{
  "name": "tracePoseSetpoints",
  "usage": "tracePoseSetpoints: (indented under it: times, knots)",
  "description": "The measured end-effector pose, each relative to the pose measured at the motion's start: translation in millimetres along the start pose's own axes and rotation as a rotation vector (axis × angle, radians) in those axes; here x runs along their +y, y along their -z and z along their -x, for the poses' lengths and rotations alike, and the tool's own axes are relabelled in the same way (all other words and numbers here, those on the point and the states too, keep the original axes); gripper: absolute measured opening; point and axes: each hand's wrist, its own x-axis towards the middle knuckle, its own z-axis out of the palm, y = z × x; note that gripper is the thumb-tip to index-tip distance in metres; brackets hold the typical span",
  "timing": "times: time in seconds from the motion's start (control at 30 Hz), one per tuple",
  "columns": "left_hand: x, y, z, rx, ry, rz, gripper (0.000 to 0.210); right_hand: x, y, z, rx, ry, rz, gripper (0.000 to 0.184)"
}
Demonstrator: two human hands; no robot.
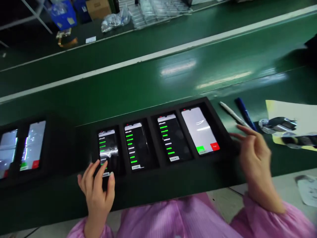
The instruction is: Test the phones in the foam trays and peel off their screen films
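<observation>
Beside the near edge of the black tray (220,127), the left hand (97,188) spreads its fingers loosely over the lower half of the tray's leftmost phone (111,140), its grip holding nothing. At the tray's right end, the right hand (257,162) reaches its fingers to the edge; whether its grip holds that edge, I cannot tell. Three other lit phones (199,130) lie in the tray's slots. Just right of the tray lie a white pen (232,112) and a blue pen (245,114). Well beyond the tray sits a blue bin (63,15).

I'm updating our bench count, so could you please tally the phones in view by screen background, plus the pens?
Dark-screen phones: 3
Pale-screen phones: 3
Pens: 2
Total: 8
</observation>
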Motion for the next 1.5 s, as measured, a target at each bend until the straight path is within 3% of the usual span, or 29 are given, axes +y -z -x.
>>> tracePoseSetpoints:
  times: [0.17, 0.43, 0.53, 0.67, 0.8, 0.9, 1.0, 1.2, 1.3, 1.5]
  knots:
    - [-19, -12.1, -12, 0.020, 0.095, -0.085, 0.059, -8, -27, 0, -0.067, 0.039, -0.015, 0.040]
    - [-37, -14.9, -15, 0.106, 0.088, -0.055, 0.042, -39, -25, -9, -0.144, 0.252, 0.031, 0.031]
    - [-44, -7.9, -11, 0.166, 0.204, 0.043, 0.042, -44, -32, -11, -0.171, 0.320, -0.018, 0.032]
    - [-56, -5.7, -4, 0.223, 0.392, 0.173, 0.045, -40, -40, -9, -0.167, 0.296, -0.010, 0.034]
    - [-59, -7.1, 1, 0.220, 0.440, 0.211, 0.051, -35, -40, -7, -0.167, 0.312, 0.043, 0.035]
    - [-57, -2.3, -6, 0.129, 0.412, 0.188, 0.060, -36, -39, -12, -0.194, 0.338, 0.081, 0.036]
    - [-47, 1.7, -24, 0.024, 0.305, 0.022, 0.066, -42, -41, -21, -0.249, 0.377, 0.108, 0.038]
    - [-13, -10.8, -56, -0.082, 0.060, -0.047, 0.054, -54, -47, -34, -0.283, 0.557, 0.316, 0.043]
    - [-4, -14.2, -61, -0.149, 0.042, -0.111, 0.052, -63, -54, -32, -0.238, 0.636, 0.436, 0.040]
    - [3, -13.8, -76, -0.256, 0.053, -0.173, 0.055, -97, -80, -26, -0.304, 0.845, 0.343, 0.043]
